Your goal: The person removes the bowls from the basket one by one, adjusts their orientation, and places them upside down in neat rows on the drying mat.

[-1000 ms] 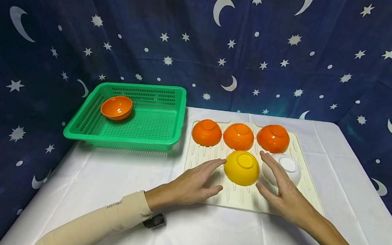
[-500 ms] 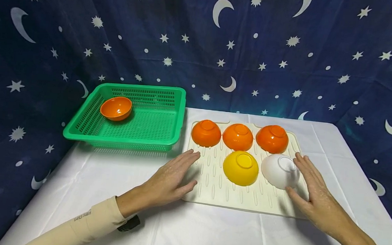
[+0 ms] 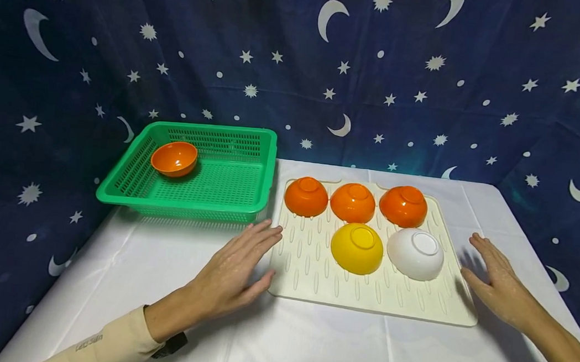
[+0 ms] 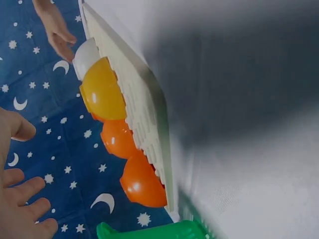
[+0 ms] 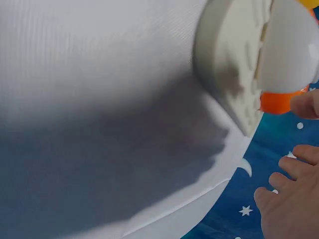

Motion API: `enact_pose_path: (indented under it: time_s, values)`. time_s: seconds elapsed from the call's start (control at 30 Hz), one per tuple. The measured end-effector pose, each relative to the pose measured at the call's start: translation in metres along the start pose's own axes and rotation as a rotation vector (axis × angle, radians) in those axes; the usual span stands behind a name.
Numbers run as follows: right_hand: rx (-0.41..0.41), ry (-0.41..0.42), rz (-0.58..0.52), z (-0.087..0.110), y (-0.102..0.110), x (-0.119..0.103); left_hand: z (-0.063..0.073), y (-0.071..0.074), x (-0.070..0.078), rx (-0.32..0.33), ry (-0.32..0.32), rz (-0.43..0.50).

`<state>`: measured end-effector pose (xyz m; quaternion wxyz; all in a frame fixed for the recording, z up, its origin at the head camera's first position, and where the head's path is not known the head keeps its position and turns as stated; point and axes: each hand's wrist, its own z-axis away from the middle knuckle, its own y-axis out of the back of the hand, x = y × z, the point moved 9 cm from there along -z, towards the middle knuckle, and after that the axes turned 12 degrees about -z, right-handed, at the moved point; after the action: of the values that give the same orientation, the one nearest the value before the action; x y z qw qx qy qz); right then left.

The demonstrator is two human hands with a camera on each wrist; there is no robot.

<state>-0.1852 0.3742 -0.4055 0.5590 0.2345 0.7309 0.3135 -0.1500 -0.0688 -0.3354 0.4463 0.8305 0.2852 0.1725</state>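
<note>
My left hand [image 3: 229, 274] hovers at the left edge of the cream drying mat [image 3: 313, 290], fingers extended and holding nothing. On the other side, my right hand [image 3: 505, 291] is off the mat's right edge, its fingers spread and nothing in them. A yellow bowl [image 3: 357, 249] and a white bowl [image 3: 415, 255] lie upside down in the mat's nearer row. Behind them sit three overturned orange bowls: a left one [image 3: 306, 197], a middle one [image 3: 352, 203] and a right one [image 3: 403, 207]. The left wrist view shows the yellow bowl [image 4: 103, 89] side-on beyond the thumb.
A green basket [image 3: 204, 204] stands at the back left of the white-clothed table [image 3: 330, 344]. Inside it, toward the left, one orange bowl [image 3: 174, 159] rests with its opening up. A dark blue curtain [image 3: 277, 64] with moons and stars hangs behind the table.
Both hands have moved apart from around the yellow bowl, the left one leftward and the right one rightward past the white bowl. The bowls have stayed in place.
</note>
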Motion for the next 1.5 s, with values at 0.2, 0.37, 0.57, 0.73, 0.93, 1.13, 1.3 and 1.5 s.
enact_pose_path:
  time_s: [0.2,0.37,0.57,0.73,0.93,1.13,1.3,1.5]
  values:
    - [-0.065,-0.055,0.038,-0.007,-0.009,0.016,0.003,0.005,-0.005,0.021,0.018,0.022]
    - [-0.107,-0.107,0.035,-0.011,-0.014,0.025,0.007,0.004,-0.007,0.006,0.016,0.013]
    - [-0.157,-0.121,0.018,-0.014,-0.023,0.031,0.009,0.006,-0.015,-0.010,0.039,0.020]
    - [-0.174,-0.068,0.026,-0.016,-0.031,0.030,0.010,0.008,-0.019,-0.013,0.049,0.019]
    - [-0.218,-0.042,0.079,-0.015,-0.040,0.030,0.010,0.011,-0.021,-0.013,0.057,0.010]
    - [-0.235,-0.036,0.152,-0.015,-0.043,0.029,0.007,0.017,-0.034,0.001,0.088,-0.010]
    - [-0.249,-0.083,0.202,-0.009,-0.041,0.035,-0.002,0.021,-0.054,0.026,0.172,0.009]
    - [-0.279,-0.124,0.218,-0.004,-0.041,0.038,-0.007,0.020,-0.076,0.004,0.224,0.001]
